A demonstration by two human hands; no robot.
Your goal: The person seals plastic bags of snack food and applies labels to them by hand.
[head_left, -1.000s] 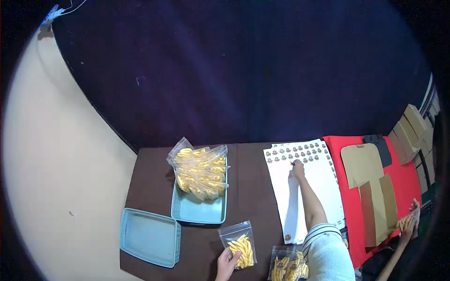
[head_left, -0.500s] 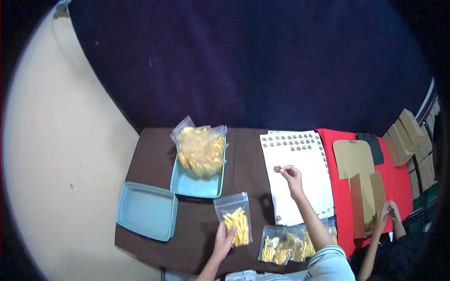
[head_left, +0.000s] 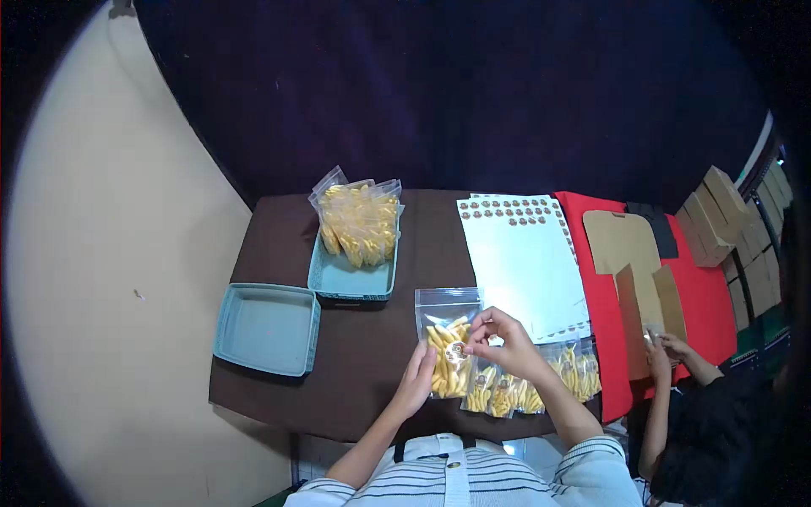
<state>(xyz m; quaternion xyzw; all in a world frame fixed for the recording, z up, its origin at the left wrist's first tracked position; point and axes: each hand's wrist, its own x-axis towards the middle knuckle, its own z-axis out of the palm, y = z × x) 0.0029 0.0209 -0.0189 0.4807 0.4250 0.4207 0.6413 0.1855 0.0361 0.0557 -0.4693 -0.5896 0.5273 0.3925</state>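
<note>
My left hand [head_left: 416, 382] grips the left side of a clear zip bag [head_left: 448, 297] filled with yellow sticks, which is held upright over the brown cloth. A round sticker [head_left: 457, 352] lies at the front of that bag, and the fingertips of my right hand [head_left: 498, 338] pinch its right edge. Several similar filled bags [head_left: 574, 372] lie to the right along the table's near edge, some with round stickers. Beyond them is a white sheet [head_left: 524, 266] with rows of round stickers along its top and right edges.
Filled bags [head_left: 359, 221] are piled on a blue basket [head_left: 351, 286]; another blue basket [head_left: 263, 329] stands left. A cardboard box [head_left: 625, 241] lies open on the red cloth [head_left: 705, 296]. At the right, a co-worker's hands [head_left: 663, 355] are at the box. Stacked cartons [head_left: 710, 215] stand behind.
My right hand has brought the sticker from above the sheet to the bag's front. My left hand has moved the bag slightly right. The view has shifted, and the co-worker's hands are nearer the box.
</note>
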